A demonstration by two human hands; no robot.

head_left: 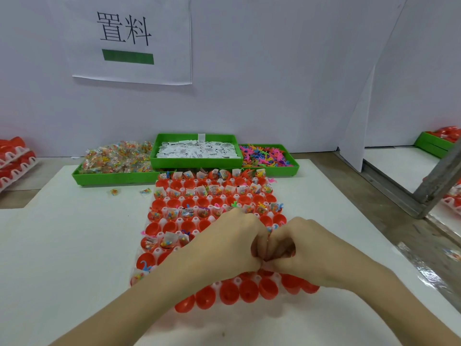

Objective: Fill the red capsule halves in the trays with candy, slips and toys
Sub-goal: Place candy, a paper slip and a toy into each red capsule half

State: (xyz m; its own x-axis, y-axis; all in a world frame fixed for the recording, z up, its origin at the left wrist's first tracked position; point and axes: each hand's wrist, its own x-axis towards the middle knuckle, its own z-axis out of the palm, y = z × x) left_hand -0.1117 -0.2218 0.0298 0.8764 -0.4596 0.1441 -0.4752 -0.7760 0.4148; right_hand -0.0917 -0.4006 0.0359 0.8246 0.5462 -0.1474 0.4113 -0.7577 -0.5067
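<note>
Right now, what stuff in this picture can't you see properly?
Head view only:
- What the left hand and right hand pinch: hidden between their curled fingers.
- Capsule halves under both hands: covered by hands and forearms.
- Print on the slips in the middle green tray: too small.
- Red capsules at far left: cut by the edge.
- Shiny patch at right: blurred.

white table (62, 245) has the capsule tray (159, 252), three green bins (112, 178), plus two stray candy packets (114, 192) on it

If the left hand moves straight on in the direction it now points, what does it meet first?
The left hand points rightward at the right hand; they already meet fingertip to fingertip above the capsule tray, so the right hand's fingers come first.
</note>
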